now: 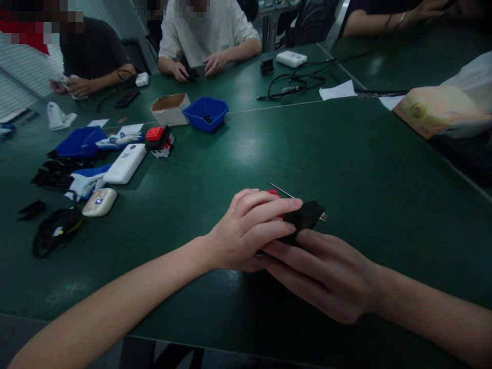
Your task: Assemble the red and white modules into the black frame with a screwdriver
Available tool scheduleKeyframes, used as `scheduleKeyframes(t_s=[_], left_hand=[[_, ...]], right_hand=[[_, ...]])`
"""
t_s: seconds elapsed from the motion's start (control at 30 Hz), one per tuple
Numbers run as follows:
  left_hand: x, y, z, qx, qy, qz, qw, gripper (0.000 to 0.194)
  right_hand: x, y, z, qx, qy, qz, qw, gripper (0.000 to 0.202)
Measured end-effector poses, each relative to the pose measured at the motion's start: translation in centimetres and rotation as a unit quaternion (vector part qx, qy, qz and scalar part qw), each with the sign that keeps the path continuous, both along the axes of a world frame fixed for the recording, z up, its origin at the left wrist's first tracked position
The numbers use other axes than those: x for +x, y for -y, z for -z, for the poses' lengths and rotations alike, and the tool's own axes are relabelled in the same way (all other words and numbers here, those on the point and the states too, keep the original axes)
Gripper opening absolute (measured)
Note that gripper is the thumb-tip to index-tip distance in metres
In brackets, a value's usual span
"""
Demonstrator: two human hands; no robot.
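Lying coiled on the green surface (246,154), a black cable (56,233) sits left of a cream case (99,203); farther right, the left hand (249,225) has its grip over a black part (309,214), whose near side the right hand (330,274) holds too.

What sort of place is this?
Probably a shared bench for light assembly, perhaps a workshop: a large green table, a blue bin with small dark pieces in it, and a person in a white top across the table.
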State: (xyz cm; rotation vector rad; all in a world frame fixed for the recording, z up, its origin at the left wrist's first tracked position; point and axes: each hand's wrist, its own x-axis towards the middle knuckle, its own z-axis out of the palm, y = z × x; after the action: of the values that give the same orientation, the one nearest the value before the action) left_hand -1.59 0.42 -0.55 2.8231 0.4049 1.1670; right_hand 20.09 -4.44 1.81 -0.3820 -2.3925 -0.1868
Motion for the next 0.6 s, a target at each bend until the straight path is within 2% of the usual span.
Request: scheduleKeyframes(t_s=[0.1, 0.23, 0.33, 0.47, 0.6], left_hand=[[0.0, 0.2, 0.0, 0.005, 0.022, -0.041, 0.999, 0.049], [-0.1, 0.0, 0.0, -0.071, 0.070, -0.076, 0.992, 0.080], [-0.3, -0.3, -0.1, -0.124, 0.071, -0.093, 0.985, 0.094], [-0.2, -0.3, -0.3, -0.167, 0.049, -0.107, 0.979, 0.092], [0.1, -0.1, -0.5, -0.212, 0.022, -0.127, 0.969, 0.090]], right_hand=[[0.2, 0.3, 0.1, 0.038, 0.007, 0.034, 0.999, 0.031], [0.3, 0.4, 0.6, 0.054, 0.013, 0.056, 0.997, 0.031], [0.4, 0.1, 0.7, 0.043, 0.014, 0.048, 0.998, 0.031], [0.6, -0.5, 0.8, 0.031, 0.009, 0.032, 0.999, 0.029], [0.9, -0.9, 1.4, 0.021, 0.013, 0.056, 0.998, 0.033]])
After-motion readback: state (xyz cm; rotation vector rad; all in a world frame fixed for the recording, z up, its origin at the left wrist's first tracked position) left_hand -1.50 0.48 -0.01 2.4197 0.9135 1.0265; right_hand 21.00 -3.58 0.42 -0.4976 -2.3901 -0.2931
